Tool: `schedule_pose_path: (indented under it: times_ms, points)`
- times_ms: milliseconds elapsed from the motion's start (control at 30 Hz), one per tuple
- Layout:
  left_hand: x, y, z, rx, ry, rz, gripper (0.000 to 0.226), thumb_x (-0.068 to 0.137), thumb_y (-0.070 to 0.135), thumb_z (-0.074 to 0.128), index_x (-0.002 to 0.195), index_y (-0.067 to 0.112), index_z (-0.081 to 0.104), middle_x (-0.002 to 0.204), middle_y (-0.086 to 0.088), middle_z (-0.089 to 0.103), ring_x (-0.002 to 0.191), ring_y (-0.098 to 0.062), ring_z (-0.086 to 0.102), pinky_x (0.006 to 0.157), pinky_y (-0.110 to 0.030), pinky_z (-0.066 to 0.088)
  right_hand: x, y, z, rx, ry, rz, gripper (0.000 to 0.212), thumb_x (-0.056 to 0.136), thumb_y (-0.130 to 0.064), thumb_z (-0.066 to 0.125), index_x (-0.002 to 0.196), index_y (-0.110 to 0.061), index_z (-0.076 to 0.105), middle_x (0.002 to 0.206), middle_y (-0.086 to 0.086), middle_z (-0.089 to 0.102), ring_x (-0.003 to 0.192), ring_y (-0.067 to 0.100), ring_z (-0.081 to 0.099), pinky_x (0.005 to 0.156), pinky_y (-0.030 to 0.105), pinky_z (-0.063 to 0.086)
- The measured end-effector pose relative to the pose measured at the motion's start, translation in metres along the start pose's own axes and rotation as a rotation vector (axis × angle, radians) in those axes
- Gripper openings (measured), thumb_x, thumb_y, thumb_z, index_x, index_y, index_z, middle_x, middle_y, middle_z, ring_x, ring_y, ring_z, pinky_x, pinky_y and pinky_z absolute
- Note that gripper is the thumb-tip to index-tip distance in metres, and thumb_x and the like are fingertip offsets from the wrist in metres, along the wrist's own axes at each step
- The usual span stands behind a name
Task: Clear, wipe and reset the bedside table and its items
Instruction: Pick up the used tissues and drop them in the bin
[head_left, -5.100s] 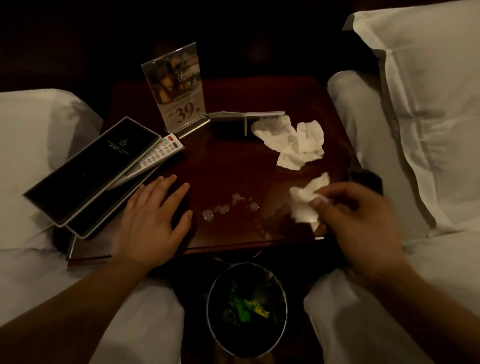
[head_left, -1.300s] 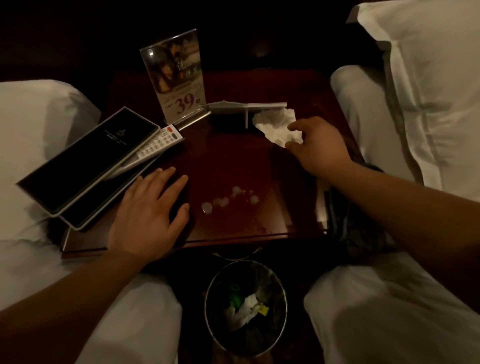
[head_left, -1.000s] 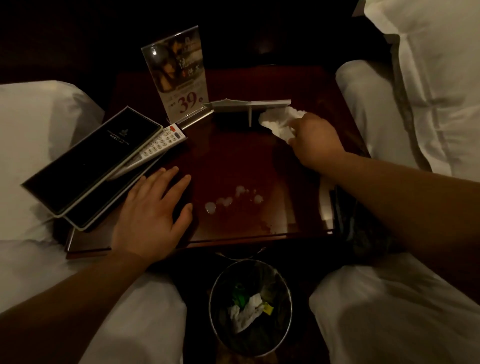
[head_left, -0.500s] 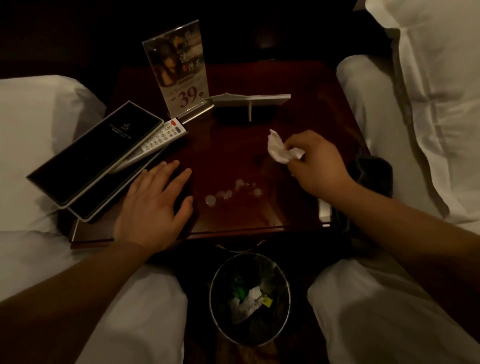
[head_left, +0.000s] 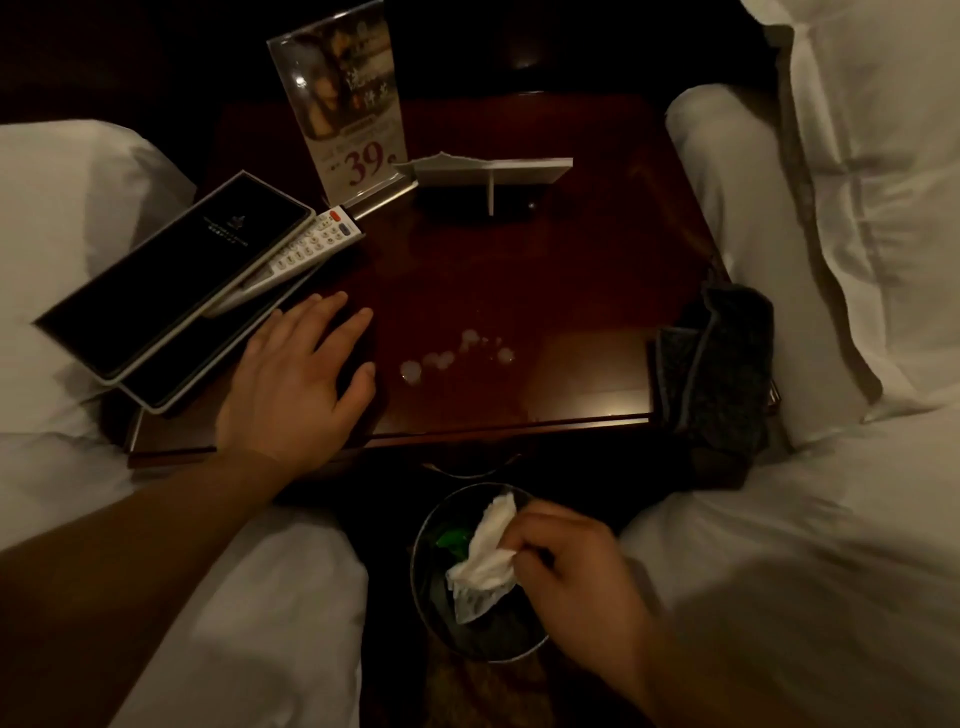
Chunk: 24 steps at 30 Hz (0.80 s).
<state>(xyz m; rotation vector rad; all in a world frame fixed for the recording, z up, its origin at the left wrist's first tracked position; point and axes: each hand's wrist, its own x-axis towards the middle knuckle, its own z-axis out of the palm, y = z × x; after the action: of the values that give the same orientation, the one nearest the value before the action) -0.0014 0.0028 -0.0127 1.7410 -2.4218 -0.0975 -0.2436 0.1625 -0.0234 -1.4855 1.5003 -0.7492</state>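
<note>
Pinches crumpled tissue (head_left: 485, 566) in right hand (head_left: 576, 569) over waste bin (head_left: 414, 569) at 6 o'clock; likely featherlight, soft, best gripped where bunched. Rests left hand (head_left: 296, 379) flat on bedside table (head_left: 545, 270).

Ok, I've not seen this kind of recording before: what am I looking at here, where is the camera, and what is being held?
No robot here: a person works with bare hands, and the one camera sits on their head, looking forward and down. The left hand lies flat on the bedside table. The right hand pinches a crumpled white tissue over the waste bin on the floor in front of the table. On the table stand a printed sign marked 39 and a white card stand; a remote lies partly under dark folders at the left edge. Pale wet-looking spots mark the middle, and a dark cloth lies over the right edge. White bedding lies on both sides.
</note>
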Motion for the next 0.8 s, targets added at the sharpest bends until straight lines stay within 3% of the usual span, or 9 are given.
schedule_pose_path:
  times_ms: [67,167,400,600,700,800]
  points:
    - [-0.001,0.000,0.002,0.006,-0.003,0.002,0.060,0.096,0.049,0.034,0.149,0.023,0.044,0.157,-0.006,0.040,0.146,-0.026,0.031,0.119,-0.048,0.023,-0.001,0.024,0.017,-0.092,-0.068,0.127,0.023,0.081,0.003,0.054,0.077,-0.012,0.071,0.082,-0.007,0.062,0.080,0.005,0.059,0.071,0.017,0.044]
    - [-0.002,0.001,0.003,-0.008,0.000,0.003,0.060,0.095,0.050,0.034,0.149,0.024,0.044,0.157,-0.006,0.040,0.146,-0.026,0.031,0.118,-0.049,0.024,0.003,0.054,0.038,-0.248,-0.184,0.261,0.026,0.088,-0.002,0.051,0.094,-0.014,0.073,0.106,-0.002,0.066,0.097,0.010,0.060,0.084,0.017,0.046]
    - [-0.002,-0.002,0.004,-0.013,0.009,0.003,0.061,0.095,0.051,0.032,0.149,0.024,0.044,0.157,-0.005,0.039,0.147,-0.025,0.030,0.118,-0.050,0.025,0.005,0.074,0.060,-0.259,-0.266,0.310,0.045,0.089,-0.003,0.051,0.129,-0.019,0.061,0.138,-0.005,0.049,0.125,0.011,0.051,0.102,0.011,0.035]
    - [-0.002,-0.002,0.003,-0.002,-0.014,0.001,0.061,0.096,0.051,0.031,0.149,0.024,0.043,0.158,-0.006,0.039,0.147,-0.026,0.030,0.119,-0.049,0.024,-0.005,0.069,0.050,-0.278,-0.249,0.275,0.036,0.089,-0.006,0.051,0.116,-0.021,0.067,0.123,-0.003,0.057,0.109,0.013,0.058,0.091,0.015,0.043]
    - [-0.004,0.001,0.001,-0.006,-0.038,-0.002,0.063,0.095,0.052,0.030,0.149,0.023,0.043,0.157,-0.006,0.039,0.147,-0.027,0.030,0.120,-0.049,0.023,-0.006,0.054,0.040,-0.213,-0.167,0.233,0.033,0.086,-0.006,0.056,0.111,-0.023,0.069,0.114,-0.008,0.060,0.095,0.004,0.060,0.079,0.001,0.038]
    - [-0.005,0.005,-0.002,-0.016,-0.062,-0.006,0.064,0.094,0.052,0.030,0.149,0.022,0.044,0.157,-0.008,0.040,0.147,-0.028,0.031,0.120,-0.050,0.023,0.001,0.031,0.025,-0.103,-0.087,0.181,0.027,0.085,-0.009,0.062,0.103,-0.028,0.071,0.101,-0.015,0.061,0.087,-0.003,0.061,0.079,0.006,0.045]
